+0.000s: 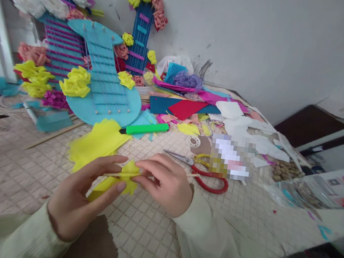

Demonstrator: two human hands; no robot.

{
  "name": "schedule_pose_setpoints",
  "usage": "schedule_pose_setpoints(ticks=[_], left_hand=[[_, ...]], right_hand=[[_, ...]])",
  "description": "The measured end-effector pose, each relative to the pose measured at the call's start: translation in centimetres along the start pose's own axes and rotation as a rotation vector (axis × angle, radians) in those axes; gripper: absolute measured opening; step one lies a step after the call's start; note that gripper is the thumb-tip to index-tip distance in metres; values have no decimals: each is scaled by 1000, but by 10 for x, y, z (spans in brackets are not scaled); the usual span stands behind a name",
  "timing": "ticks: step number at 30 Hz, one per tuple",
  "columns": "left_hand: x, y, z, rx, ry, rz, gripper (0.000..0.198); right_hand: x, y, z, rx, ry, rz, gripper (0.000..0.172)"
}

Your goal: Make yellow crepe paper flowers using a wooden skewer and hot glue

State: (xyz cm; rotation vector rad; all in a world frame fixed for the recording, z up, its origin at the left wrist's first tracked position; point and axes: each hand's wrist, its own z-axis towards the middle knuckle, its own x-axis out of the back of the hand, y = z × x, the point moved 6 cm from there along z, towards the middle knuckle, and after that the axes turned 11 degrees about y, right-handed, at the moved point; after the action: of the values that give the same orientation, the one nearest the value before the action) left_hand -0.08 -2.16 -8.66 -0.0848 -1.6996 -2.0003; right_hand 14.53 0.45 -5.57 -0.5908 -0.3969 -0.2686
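My left hand (82,195) curls around a strip of yellow crepe paper (129,174), its thumb pressed on the lower edge. The paper is folded over a thin wooden stick (111,174) that runs between both hands. With thumb and fingertips, my right hand (166,183) pinches the stick and the paper's right side; the stick's end sticks out behind the knuckles. Just beyond my left hand lies a loose stack of yellow crepe paper (93,146). A green utility knife (147,129) rests at that stack's far edge. Scissors with red and yellow handles (211,187) lie right of my right hand.
Blue cardboard harp-like shapes (102,69) with strings and paper flowers (76,81) lean against the wall. Paper scraps (190,110), purple yarn (188,80) and a white spool (193,141) lie behind my hands. A clear plastic bottle (312,190) is at the right.
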Motion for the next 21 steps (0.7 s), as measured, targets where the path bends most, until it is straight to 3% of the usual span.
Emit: schedule_pose_setpoints(ticks=[12,21], left_hand=[[7,1,3,-76,83,66,14],[5,2,3,-96,74,77,19]], right_hand=[[-7,5,-5,-113,-74,64,20],[-2,5,-3,-161,14,60,18]])
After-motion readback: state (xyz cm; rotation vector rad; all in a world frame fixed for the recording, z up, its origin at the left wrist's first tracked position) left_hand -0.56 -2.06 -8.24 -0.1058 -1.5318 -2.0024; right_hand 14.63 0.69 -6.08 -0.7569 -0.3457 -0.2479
